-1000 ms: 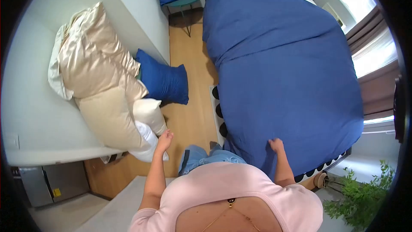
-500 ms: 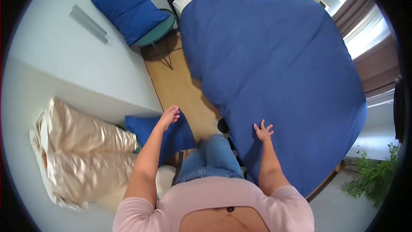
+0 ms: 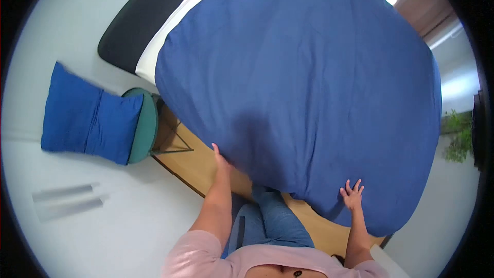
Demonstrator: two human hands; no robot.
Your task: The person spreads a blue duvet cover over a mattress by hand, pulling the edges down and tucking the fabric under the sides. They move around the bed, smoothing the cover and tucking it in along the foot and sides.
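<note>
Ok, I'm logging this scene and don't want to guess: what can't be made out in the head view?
All in the head view:
- Left hand: whether it touches the blue duvet; blur and the overhead angle obscure this.
- Mattress: mostly hidden by the duvet.
- Black headboard: far end cut off by the top edge.
- Dark object at right: too dark to identify, against the lens border.

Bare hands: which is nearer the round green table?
The left hand, by the side edge of the blue fabric duvet; the right hand is farther away, toward the duvet's foot end.
</note>
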